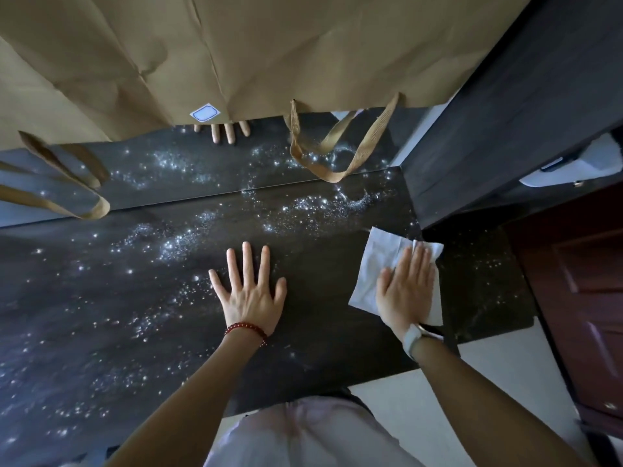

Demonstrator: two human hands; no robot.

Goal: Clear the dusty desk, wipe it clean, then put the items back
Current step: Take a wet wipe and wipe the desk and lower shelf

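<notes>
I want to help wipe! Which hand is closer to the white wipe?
The right hand. It lies flat on top of the white wipe, pressing it onto the desk. The left hand rests spread on the dusty desk, apart from it.

The desk (101, 315) is dark and glossy, speckled with white dust ahead of and left of the spread left fingers (247, 261). A white tissue (381, 264) lies flat under the right fingers (416, 264), near the desk's right end.

White cloth (377, 264) partly under the right hand (406, 291) — brown paper bag (236, 45) cut off by the top edge
</notes>
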